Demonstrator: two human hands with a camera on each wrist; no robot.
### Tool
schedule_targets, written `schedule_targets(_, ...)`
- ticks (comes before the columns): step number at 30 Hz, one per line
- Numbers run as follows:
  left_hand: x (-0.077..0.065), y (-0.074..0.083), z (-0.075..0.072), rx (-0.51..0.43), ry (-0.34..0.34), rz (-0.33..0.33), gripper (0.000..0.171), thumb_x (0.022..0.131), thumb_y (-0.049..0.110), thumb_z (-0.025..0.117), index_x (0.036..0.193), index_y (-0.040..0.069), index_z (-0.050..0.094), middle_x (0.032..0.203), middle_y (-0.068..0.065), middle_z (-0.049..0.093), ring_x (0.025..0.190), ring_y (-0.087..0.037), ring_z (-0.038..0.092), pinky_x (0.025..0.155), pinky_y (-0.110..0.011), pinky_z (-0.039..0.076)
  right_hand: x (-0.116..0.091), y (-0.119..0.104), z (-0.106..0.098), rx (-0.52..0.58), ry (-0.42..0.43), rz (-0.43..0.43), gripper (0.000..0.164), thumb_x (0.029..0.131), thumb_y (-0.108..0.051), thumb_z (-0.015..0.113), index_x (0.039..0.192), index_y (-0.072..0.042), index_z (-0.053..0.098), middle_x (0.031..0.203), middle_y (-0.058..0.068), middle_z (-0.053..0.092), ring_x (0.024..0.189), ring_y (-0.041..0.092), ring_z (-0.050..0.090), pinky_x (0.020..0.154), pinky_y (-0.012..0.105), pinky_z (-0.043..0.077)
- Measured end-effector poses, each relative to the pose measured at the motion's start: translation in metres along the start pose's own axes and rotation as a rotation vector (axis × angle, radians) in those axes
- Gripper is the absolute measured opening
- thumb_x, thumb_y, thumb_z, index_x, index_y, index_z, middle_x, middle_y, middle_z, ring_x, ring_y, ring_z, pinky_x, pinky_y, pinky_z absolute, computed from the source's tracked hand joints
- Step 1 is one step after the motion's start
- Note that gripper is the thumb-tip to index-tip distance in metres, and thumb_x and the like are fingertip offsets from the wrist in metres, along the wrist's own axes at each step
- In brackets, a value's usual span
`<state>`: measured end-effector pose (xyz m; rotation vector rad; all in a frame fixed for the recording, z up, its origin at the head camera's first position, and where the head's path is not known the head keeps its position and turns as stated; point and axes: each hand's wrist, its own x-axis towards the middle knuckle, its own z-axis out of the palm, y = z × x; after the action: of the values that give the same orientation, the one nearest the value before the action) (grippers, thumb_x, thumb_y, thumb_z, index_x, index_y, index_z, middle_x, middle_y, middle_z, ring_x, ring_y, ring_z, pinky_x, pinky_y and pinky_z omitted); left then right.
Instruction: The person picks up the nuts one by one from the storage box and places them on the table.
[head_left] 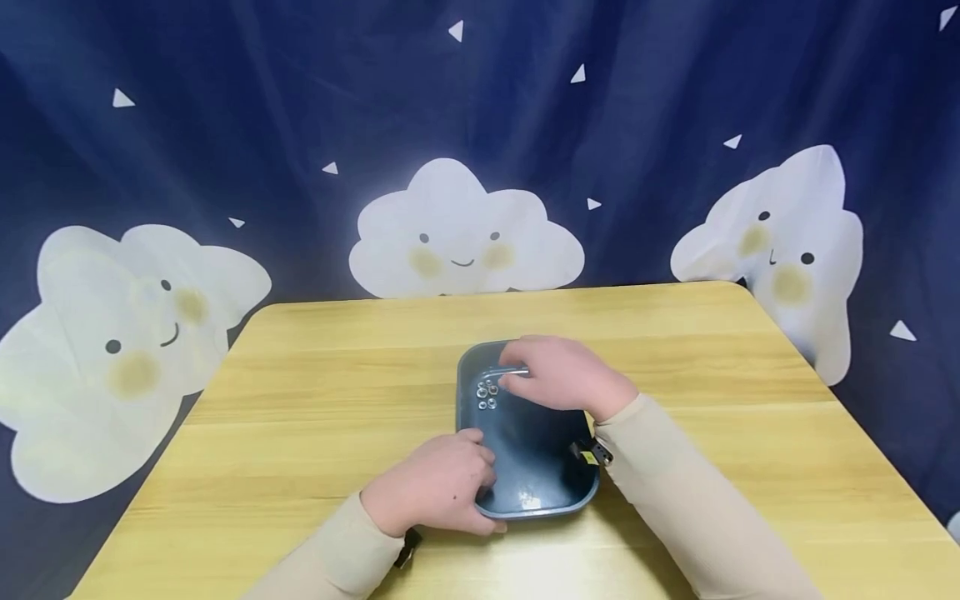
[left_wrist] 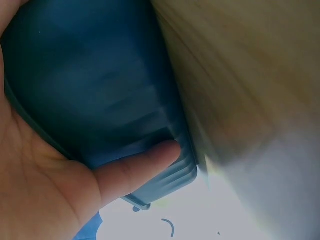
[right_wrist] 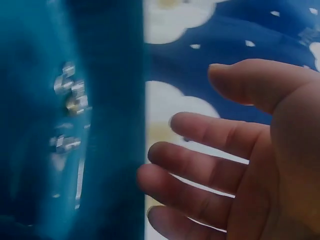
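A dark blue tray (head_left: pixel 528 454) with rounded corners is in front of me. My left hand (head_left: pixel 442 483) grips its near left rim, fingers over the inner side. In the left wrist view the thumb (left_wrist: pixel 137 167) lies along the tray's ribbed outer wall. Several small shiny metal rings (head_left: pixel 482 392), like nuts, sit on the tray's far left part. A thin silvery rod (head_left: pixel 513 372) lies beside them. My right hand (head_left: pixel 566 375) hovers over the far right part of the tray, fingers parted and loosely bent. The right wrist view shows nothing in its grasp, the rings blurred.
The tray is on a light wooden table (head_left: pixel 337 392). Behind it hangs a dark blue curtain (head_left: pixel 517 108) printed with white clouds. Black wrist devices (head_left: pixel 592 452) are strapped at the sleeves, the right one overlapping the tray's right edge.
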<state>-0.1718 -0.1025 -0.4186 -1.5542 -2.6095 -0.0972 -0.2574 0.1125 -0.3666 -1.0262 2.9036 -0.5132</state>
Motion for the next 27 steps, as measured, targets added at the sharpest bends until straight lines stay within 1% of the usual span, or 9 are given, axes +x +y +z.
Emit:
schedule_targets(2, 0.0, -0.001, -0.001, -0.001, -0.005, -0.005, 0.052, 0.074, 0.062, 0.076, 0.051, 0.024, 0.05, 0.058, 0.016, 0.033, 0.065, -0.01, 0.028, 0.063, -0.023, 0.026, 0.006, -0.001, 0.006, -0.024, -0.029, 0.001, 0.03, 0.094, -0.039, 0.064, 0.114, -0.018, 0.071, 0.108, -0.004, 0.068, 0.096, 0.016, 0.064, 0.083, 0.038, 0.051)
schedule_targets(5, 0.0, -0.001, -0.001, 0.002, -0.006, -0.005, 0.052, 0.075, 0.063, 0.076, 0.052, 0.024, 0.05, 0.058, 0.016, 0.033, 0.065, -0.01, 0.028, 0.063, -0.023, 0.026, 0.014, -0.003, 0.014, -0.067, -0.079, 0.001, 0.03, 0.093, -0.038, 0.065, 0.114, -0.017, 0.071, 0.105, -0.002, 0.068, 0.089, 0.014, 0.061, 0.08, 0.037, 0.051)
schedule_targets(9, 0.0, -0.001, 0.0, 0.001, -0.001, 0.002, 0.053, 0.075, 0.063, 0.076, 0.052, 0.023, 0.049, 0.058, 0.017, 0.033, 0.064, -0.009, 0.028, 0.064, -0.023, 0.027, 0.019, -0.005, 0.023, -0.094, -0.116, 0.001, 0.025, 0.091, -0.034, 0.068, 0.11, -0.019, 0.071, 0.095, -0.003, 0.064, 0.079, 0.013, 0.056, 0.073, 0.036, 0.049)
schedule_targets(13, 0.001, -0.001, 0.0, 0.007, -0.003, 0.007, 0.052, 0.075, 0.063, 0.075, 0.052, 0.023, 0.05, 0.059, 0.016, 0.033, 0.065, -0.01, 0.028, 0.064, -0.023, 0.027, 0.02, -0.004, 0.031, -0.124, -0.142, 0.02, 0.024, 0.09, -0.031, 0.069, 0.111, -0.019, 0.071, 0.089, -0.007, 0.057, 0.075, 0.013, 0.054, 0.068, 0.035, 0.047)
schedule_targets(16, 0.001, -0.001, -0.001, 0.017, 0.006, 0.013, 0.053, 0.075, 0.063, 0.075, 0.052, 0.023, 0.05, 0.059, 0.016, 0.033, 0.064, -0.01, 0.028, 0.063, -0.023, 0.027, 0.02, -0.003, 0.034, -0.141, -0.154, 0.034, 0.026, 0.09, -0.03, 0.07, 0.114, -0.02, 0.07, 0.09, -0.009, 0.057, 0.076, 0.013, 0.054, 0.068, 0.034, 0.047)
schedule_targets(21, 0.002, -0.002, 0.0, 0.021, 0.025, 0.011, 0.054, 0.072, 0.064, 0.077, 0.051, 0.024, 0.047, 0.059, 0.017, 0.031, 0.064, -0.01, 0.028, 0.061, -0.022, 0.025, 0.022, 0.001, 0.041, -0.169, -0.184, 0.026, 0.032, 0.09, -0.03, 0.07, 0.121, -0.022, 0.067, 0.104, -0.006, 0.063, 0.086, 0.014, 0.06, 0.074, 0.037, 0.051)
schedule_targets(23, 0.002, -0.001, 0.0, 0.015, 0.018, 0.003, 0.053, 0.072, 0.064, 0.077, 0.052, 0.025, 0.047, 0.059, 0.017, 0.032, 0.064, -0.01, 0.028, 0.061, -0.022, 0.025, 0.022, 0.002, 0.044, -0.184, -0.193, 0.021, 0.036, 0.09, -0.031, 0.071, 0.125, -0.023, 0.066, 0.108, -0.005, 0.065, 0.091, 0.014, 0.062, 0.077, 0.038, 0.052)
schedule_targets(27, 0.0, 0.001, 0.001, 0.003, -0.006, -0.016, 0.052, 0.073, 0.064, 0.076, 0.053, 0.025, 0.048, 0.06, 0.017, 0.033, 0.065, -0.01, 0.029, 0.06, -0.022, 0.026, 0.021, 0.002, 0.049, -0.185, -0.192, 0.013, 0.039, 0.089, -0.029, 0.072, 0.127, -0.023, 0.066, 0.111, -0.005, 0.066, 0.093, 0.014, 0.063, 0.078, 0.038, 0.052)
